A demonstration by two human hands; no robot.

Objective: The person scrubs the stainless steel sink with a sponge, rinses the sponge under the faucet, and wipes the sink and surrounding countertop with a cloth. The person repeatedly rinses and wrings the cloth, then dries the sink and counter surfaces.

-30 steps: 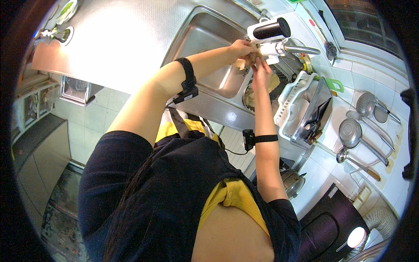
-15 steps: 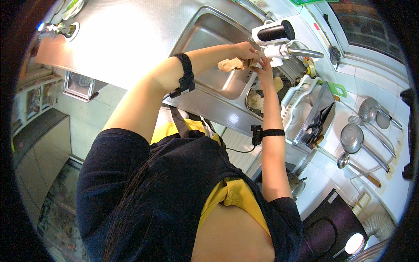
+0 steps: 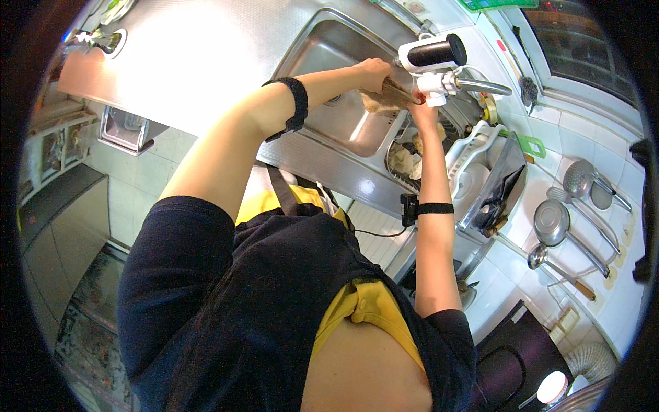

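Between my two hands a tan-brown cloth (image 3: pixel 384 99) is stretched over the sink, its lower part hanging down. My left hand (image 3: pixel 374 73) is closed on its upper left edge, close to the faucet. My right hand (image 3: pixel 423 112) grips its right end just below the white tap body, fingers partly hidden. The steel sink basin (image 3: pixel 322 62) lies beneath. Beside the basin, under my right forearm, sits a round wire basket (image 3: pixel 396 173) with crumpled pale cloths (image 3: pixel 403 163) in it.
A white faucet with a black-faced cylinder (image 3: pixel 432 52) stands just beyond my hands. Right of the basket is a white dish rack (image 3: pixel 473 152). Ladles and a skimmer (image 3: pixel 579 177) hang on the tiled wall at right. The steel counter (image 3: pixel 199 48) extends left.
The cloth was bunched between my hands, which were close together. My left hand has moved left and my right hand slightly right and down, so the cloth is now spread out.
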